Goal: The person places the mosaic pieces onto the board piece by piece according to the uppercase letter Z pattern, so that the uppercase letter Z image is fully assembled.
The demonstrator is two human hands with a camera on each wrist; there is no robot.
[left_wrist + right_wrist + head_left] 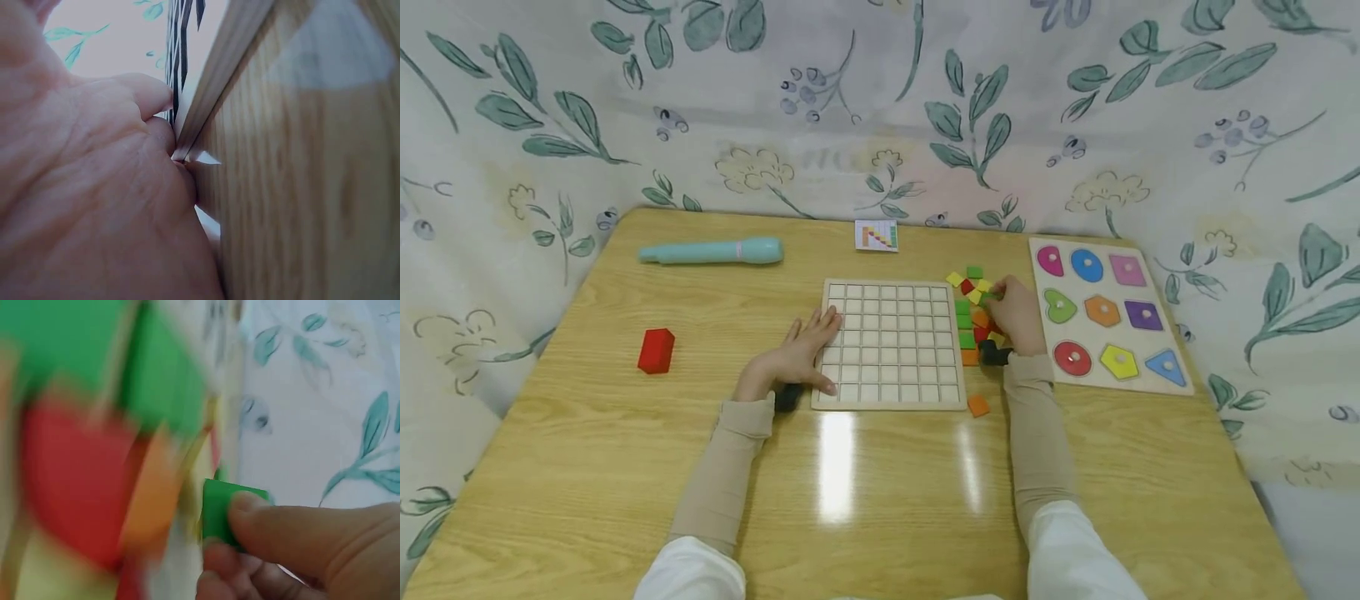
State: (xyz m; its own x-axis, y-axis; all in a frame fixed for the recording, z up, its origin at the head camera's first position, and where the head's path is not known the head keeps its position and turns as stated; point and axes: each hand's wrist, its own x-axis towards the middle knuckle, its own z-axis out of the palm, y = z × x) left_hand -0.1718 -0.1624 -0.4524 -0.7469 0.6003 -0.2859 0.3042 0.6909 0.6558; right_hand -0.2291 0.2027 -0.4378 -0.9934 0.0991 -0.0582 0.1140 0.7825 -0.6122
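A wooden grid board (891, 346) with bare square cells lies mid-table. My left hand (797, 350) rests at its left edge, fingers spread and fairly straight, touching the rim; the left wrist view has the palm (94, 181) close beside the board's side. Over a pile of coloured square tiles (967, 340) to the right of the board is my right hand (1017, 315). Its thumb and fingers pinch a green tile (219, 509), plain in the right wrist view. Green, orange, red and yellow tiles lie around it, partly hidden by the hand.
A shape puzzle board (1105, 312) lies at the right. Behind the grid board is a small pattern card (876, 236). A teal stick-shaped object (711, 251) lies back left, a red block (657, 351) at left. One orange tile (978, 406) sits near the board's lower right corner.
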